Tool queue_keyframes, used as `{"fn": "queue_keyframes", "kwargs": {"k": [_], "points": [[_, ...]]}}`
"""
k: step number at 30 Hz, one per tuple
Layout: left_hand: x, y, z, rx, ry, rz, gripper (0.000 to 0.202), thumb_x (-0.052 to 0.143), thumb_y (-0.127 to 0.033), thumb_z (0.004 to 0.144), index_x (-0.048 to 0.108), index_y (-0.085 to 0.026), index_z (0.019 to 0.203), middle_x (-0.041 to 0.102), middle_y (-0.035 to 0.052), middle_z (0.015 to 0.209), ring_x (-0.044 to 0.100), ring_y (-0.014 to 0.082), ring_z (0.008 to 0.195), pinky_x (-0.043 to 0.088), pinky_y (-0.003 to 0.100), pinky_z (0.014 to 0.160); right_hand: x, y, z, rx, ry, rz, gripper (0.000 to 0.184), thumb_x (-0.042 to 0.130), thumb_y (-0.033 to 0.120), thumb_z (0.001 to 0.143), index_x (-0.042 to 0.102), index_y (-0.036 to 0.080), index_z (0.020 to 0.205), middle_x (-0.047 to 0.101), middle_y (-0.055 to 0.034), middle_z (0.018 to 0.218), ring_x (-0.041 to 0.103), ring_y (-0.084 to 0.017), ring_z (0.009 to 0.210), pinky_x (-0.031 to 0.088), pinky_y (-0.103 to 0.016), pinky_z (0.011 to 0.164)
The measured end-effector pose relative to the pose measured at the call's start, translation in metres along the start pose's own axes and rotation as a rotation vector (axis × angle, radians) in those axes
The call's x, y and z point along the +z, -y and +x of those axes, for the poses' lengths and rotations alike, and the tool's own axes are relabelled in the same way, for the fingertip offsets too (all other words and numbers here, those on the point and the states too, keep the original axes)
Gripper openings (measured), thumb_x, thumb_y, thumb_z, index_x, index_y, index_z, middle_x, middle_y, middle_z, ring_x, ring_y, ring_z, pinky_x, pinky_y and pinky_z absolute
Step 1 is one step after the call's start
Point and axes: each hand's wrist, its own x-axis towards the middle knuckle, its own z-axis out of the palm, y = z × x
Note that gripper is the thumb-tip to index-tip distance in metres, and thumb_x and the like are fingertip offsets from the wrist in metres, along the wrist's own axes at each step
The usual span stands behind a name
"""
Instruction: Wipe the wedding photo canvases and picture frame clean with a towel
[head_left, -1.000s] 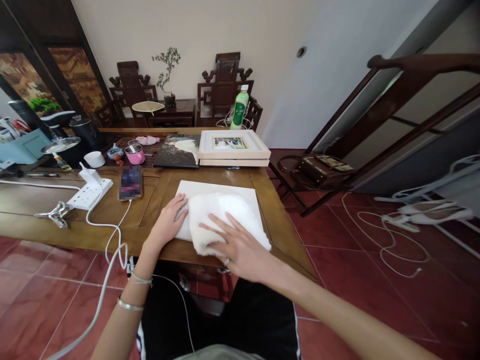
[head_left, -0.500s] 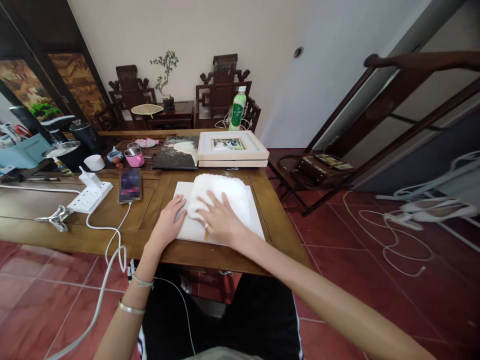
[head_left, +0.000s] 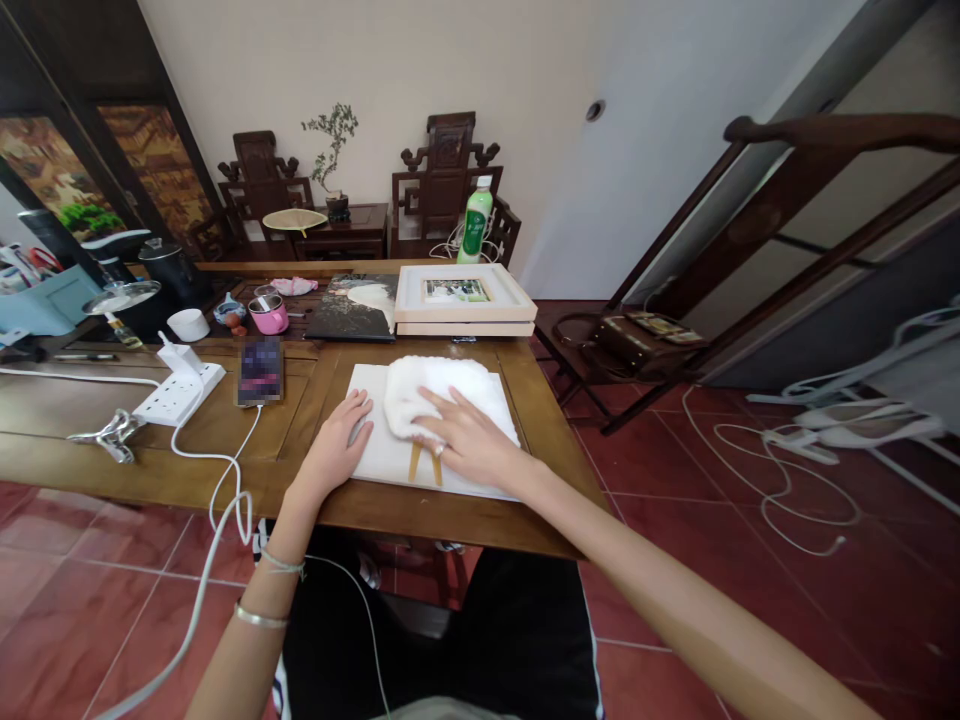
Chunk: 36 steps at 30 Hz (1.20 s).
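Observation:
A white flat board (head_left: 382,460) lies on the wooden table (head_left: 225,420) in front of me. On it rests a fluffy white cloth (head_left: 435,385). My right hand (head_left: 469,445) presses flat on the cloth's near edge, fingers spread. My left hand (head_left: 337,445) lies flat on the board's left edge, fingers stretched out, holding nothing. Two thin tan strips (head_left: 424,465) show on the board just under my right fingers.
Behind the board sit stacked white picture frames (head_left: 465,300) and a dark painting (head_left: 352,305). A phone (head_left: 260,370) on a cable, a white power strip (head_left: 180,385), a pink pot (head_left: 268,312) and a green bottle (head_left: 475,225) stand further off. Cables lie on the red floor at right.
My right hand pushed the cloth from the board's near edge up toward its far edge, then drew back a little. Two tan strips came into view. My left hand stayed put.

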Motion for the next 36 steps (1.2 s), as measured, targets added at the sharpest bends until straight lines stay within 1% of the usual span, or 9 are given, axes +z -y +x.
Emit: {"fn": "queue_keyframes", "kwargs": {"k": [3,7,12,15,18,22,30,33,36], "points": [[-0.001,-0.001,0.000,-0.008,0.001,-0.013,0.043,0.043,-0.034,0.093,0.059,-0.011,0.126,0.049,0.0156,0.143,0.038,0.0247,0.138,0.029,0.044,0.116,0.005,-0.013,0.029,0.131,-0.034,-0.078,0.036,0.036,0.027,0.098,0.060,0.017,0.123,0.060,-0.0135,0.131,0.029,-0.028,0.141,0.024,-0.057,0.111],[-0.005,-0.004,-0.002,-0.060,-0.069,-0.107,0.049,0.033,-0.039,0.097,0.051,-0.014,0.135,0.049,0.0129,0.143,0.041,0.0222,0.136,0.030,0.042,0.115,0.016,0.009,0.048,0.226,-0.056,-0.157,0.036,0.036,0.026,0.097,0.061,0.018,0.123,0.053,-0.0132,0.139,0.026,-0.036,0.141,0.022,-0.067,0.106],[-0.007,-0.006,-0.003,-0.098,-0.191,-0.187,0.055,0.021,-0.042,0.099,0.043,-0.012,0.141,0.044,0.0115,0.147,0.039,0.0203,0.138,0.028,0.039,0.116,0.024,0.056,0.015,-0.113,0.025,-0.090,0.030,0.048,0.021,0.090,0.065,0.020,0.115,0.045,-0.0076,0.147,0.023,-0.036,0.142,0.016,-0.067,0.110],[-0.004,-0.005,-0.002,-0.076,-0.128,-0.141,0.056,0.026,-0.043,0.098,0.045,-0.010,0.139,0.044,0.0138,0.147,0.038,0.0221,0.138,0.028,0.040,0.116,0.016,0.063,-0.021,-0.198,0.045,-0.008,0.028,0.052,0.017,0.086,0.066,0.022,0.109,0.046,-0.0048,0.146,0.023,-0.032,0.142,0.015,-0.064,0.113],[-0.001,-0.004,-0.001,-0.036,-0.023,-0.070,0.051,0.034,-0.041,0.097,0.053,-0.010,0.132,0.047,0.0146,0.144,0.036,0.0237,0.139,0.027,0.043,0.117,0.007,0.053,-0.051,-0.152,0.003,0.031,0.029,0.047,0.011,0.087,0.067,0.024,0.104,0.049,-0.0042,0.144,0.027,-0.026,0.142,0.012,-0.063,0.114],[0.003,0.000,0.001,-0.010,-0.028,0.001,0.044,0.039,-0.033,0.094,0.057,-0.011,0.129,0.049,0.0150,0.143,0.037,0.0244,0.139,0.029,0.045,0.116,0.003,0.024,-0.071,-0.013,-0.119,-0.031,0.030,0.043,0.011,0.088,0.068,0.022,0.099,0.056,-0.0102,0.137,0.033,-0.027,0.139,0.010,-0.069,0.111],[0.007,0.006,0.004,-0.002,-0.050,0.030,0.042,0.040,-0.030,0.093,0.059,-0.011,0.126,0.052,0.0159,0.140,0.039,0.0261,0.138,0.033,0.046,0.114,0.005,-0.045,-0.030,0.269,-0.117,-0.182,0.034,0.036,0.022,0.096,0.062,0.015,0.117,0.059,-0.0189,0.131,0.026,-0.032,0.142,0.022,-0.074,0.102],[0.008,0.008,0.006,-0.003,-0.072,0.029,0.042,0.041,-0.030,0.093,0.060,-0.011,0.125,0.053,0.0156,0.139,0.039,0.0263,0.137,0.033,0.046,0.114,0.003,-0.045,-0.016,0.277,-0.085,-0.188,0.034,0.036,0.022,0.096,0.062,0.016,0.118,0.059,-0.0167,0.131,0.024,-0.032,0.142,0.020,-0.075,0.103],[0.010,0.009,0.007,-0.013,-0.076,0.033,0.043,0.041,-0.029,0.092,0.059,-0.009,0.125,0.052,0.0174,0.140,0.040,0.0267,0.137,0.033,0.046,0.114,0.001,-0.024,-0.027,0.237,-0.071,-0.170,0.033,0.038,0.019,0.095,0.064,0.018,0.114,0.053,-0.0137,0.139,0.025,-0.033,0.142,0.021,-0.073,0.104]]}}
